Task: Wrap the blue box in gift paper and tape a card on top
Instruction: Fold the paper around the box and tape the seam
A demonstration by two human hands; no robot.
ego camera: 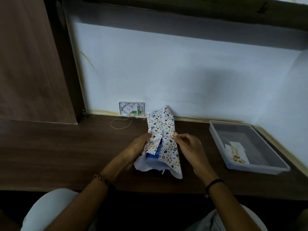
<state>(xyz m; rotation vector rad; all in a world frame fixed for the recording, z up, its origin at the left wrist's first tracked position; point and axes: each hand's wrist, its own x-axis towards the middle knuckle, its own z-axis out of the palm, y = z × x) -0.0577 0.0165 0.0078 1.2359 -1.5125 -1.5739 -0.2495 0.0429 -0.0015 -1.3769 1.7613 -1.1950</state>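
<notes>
We see the left hand (139,144) pressed against the left flap of the gift paper (166,139), its fingers curled loosely along the paper's edge, thumb tip on the printed side. The right hand (188,145) pinches the right flap between thumb and bent fingers, closed on the paper's edge. Both flaps fold up over the blue box (154,153), which lies on the desk (66,150) between our hands; only a small blue patch shows in the gap where the flaps fail to meet. The rest of the box is hidden, and the paper's white underside sags open at the near end.

A beaded bracelet (103,180) circles the left wrist, a black band (214,183) the right.

To the right, well apart, a clear plastic tray (218,142) holds a pale card (236,152) with gold marks; its wording is too blurred to read. The desk is dark wood, set against a pale wall (166,64). A white wall plate (131,108) sits low behind the paper, with a thin yellow wire (120,123) looping onto the desk.
</notes>
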